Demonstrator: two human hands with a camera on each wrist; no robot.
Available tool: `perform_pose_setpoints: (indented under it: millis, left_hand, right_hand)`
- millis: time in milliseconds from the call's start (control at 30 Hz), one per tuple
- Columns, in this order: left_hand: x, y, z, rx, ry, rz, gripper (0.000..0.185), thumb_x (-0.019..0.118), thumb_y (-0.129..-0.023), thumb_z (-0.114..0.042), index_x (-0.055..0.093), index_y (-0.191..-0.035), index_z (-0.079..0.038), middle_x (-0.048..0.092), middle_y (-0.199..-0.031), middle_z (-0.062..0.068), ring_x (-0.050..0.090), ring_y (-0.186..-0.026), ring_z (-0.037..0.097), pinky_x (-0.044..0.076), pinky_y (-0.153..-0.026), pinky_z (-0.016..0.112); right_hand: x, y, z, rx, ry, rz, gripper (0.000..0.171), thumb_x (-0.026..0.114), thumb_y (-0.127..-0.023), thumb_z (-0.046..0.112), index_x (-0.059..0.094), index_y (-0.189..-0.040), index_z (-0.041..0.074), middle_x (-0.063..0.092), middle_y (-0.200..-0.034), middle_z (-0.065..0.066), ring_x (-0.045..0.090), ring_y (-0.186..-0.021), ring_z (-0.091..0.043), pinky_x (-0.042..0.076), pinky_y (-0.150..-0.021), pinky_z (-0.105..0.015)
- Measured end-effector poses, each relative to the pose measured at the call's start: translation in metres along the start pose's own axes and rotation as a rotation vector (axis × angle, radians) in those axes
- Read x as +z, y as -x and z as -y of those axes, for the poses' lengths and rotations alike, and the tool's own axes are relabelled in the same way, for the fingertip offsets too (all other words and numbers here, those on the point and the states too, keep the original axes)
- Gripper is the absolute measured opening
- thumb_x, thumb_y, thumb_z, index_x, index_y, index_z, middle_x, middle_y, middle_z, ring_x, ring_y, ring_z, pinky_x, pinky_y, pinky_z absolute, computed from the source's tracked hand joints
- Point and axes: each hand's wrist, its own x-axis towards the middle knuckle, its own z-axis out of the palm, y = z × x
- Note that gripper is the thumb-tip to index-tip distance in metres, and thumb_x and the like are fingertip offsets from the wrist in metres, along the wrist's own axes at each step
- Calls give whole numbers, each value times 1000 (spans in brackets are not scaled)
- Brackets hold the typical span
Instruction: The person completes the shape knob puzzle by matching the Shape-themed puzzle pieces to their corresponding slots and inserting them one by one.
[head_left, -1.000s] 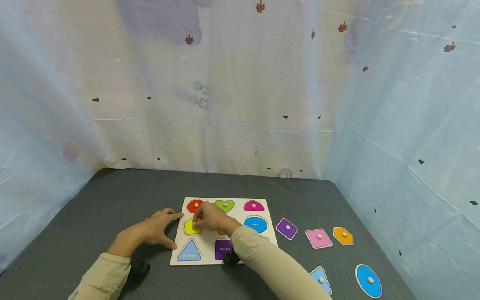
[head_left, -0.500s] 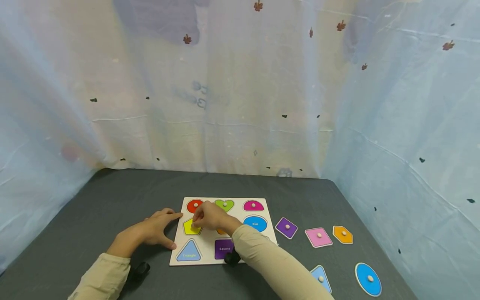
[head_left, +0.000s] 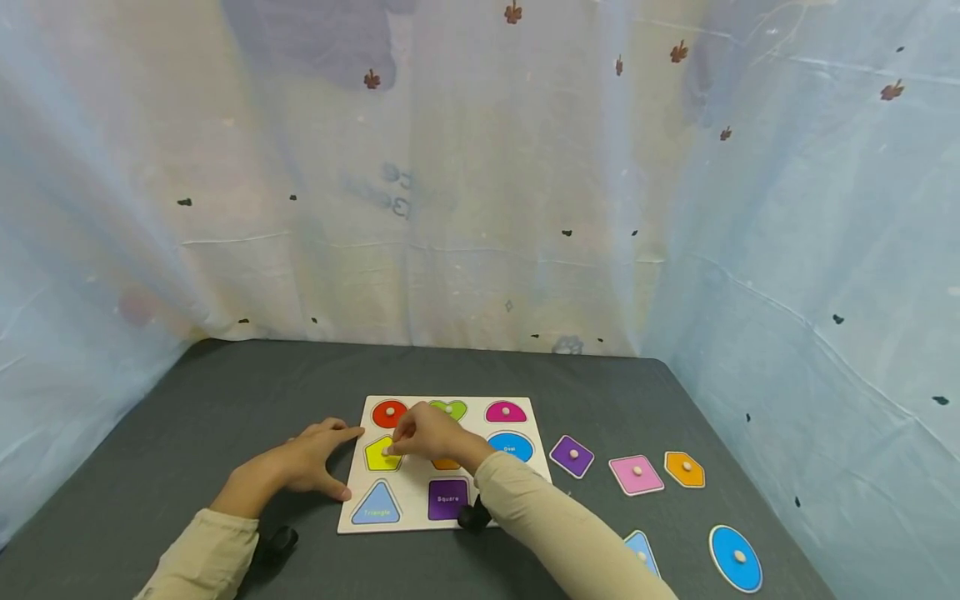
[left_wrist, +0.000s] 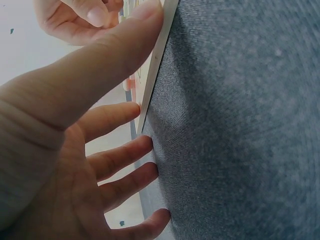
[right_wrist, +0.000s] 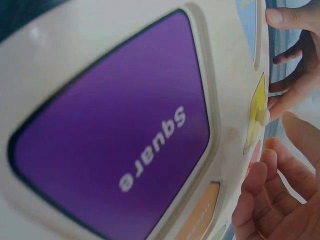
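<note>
A wooden shape puzzle board [head_left: 416, 500] lies on the dark grey table. My left hand [head_left: 330, 458] rests flat on the cloth, its thumb and fingers against the board's left edge [left_wrist: 155, 65]. My right hand [head_left: 399, 444] hovers over the board's middle, fingers loosely curled. Its fingertips [right_wrist: 272, 155] sit just beside the knob of the yellow pentagon [head_left: 382, 454], which lies in its slot and shows edge-on in the right wrist view [right_wrist: 257, 105]. That view also shows the empty purple "Square" slot [right_wrist: 125, 130] up close.
Red circle [head_left: 389, 413], green heart [head_left: 448, 409] and magenta semicircle [head_left: 506, 411] sit in the board's top row. Loose on the table to the right lie a purple diamond [head_left: 573, 456], pink square [head_left: 637, 473], orange hexagon [head_left: 685, 468], blue triangle [head_left: 641, 554] and blue oval [head_left: 736, 557]. Pale curtains surround the table.
The right hand has drawn back slightly to the right, uncovering the yellow pentagon's knob. The pentagon now lies flat in its slot. The left hand has stayed put.
</note>
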Motion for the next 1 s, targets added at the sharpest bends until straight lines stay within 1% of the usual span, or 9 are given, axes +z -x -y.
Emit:
perform_pose_setpoints:
  millis: [233,433,667,867,1000]
  left_hand:
    - [2,-3,2,-8,-11,-1,102,94,-65,-44,47,-151,-13,47,-144,18,47,-128,40,33,-101,79]
    - [1,-3,2,-19,-8,6,102,94,-65,-43,47,-151,-13,47,-144,18,46,-128,40,34,-102,77]
    - [0,-2,1,-12,-4,4,102,94,-66,-41,47,-151,-12,47,-144,20,46,-127,40,36,-102,75]
    - [1,-2,1,-14,-4,5,102,94,-66,-41,47,-151,-12,47,-145,20,46,-127,40,38,-103,73]
    - [1,-2,1,-15,-4,4,102,94,-66,-42,47,-151,-12,47,-144,20,46,-127,40,36,-102,75]
  right_hand:
    - [-8,5,-4,-29,-6,-11,13,80,-88,21,77,-90,9,63,-76,4,51,-72,-7,44,-61,-17]
    - [-12,10,-7,-44,2,-8,14,78,-89,22,77,-92,9,63,-78,5,51,-74,-6,44,-64,-17]
    - [-19,20,-7,-51,7,-2,14,77,-90,24,77,-93,10,62,-78,4,53,-76,-9,45,-64,-18]
    - [-24,30,-7,-64,40,-7,15,76,-91,27,78,-94,12,62,-84,5,53,-80,-6,46,-69,-18]
    - [-27,35,-8,-84,43,-17,14,76,-91,25,78,-93,11,64,-83,5,55,-78,-7,47,-67,-17]
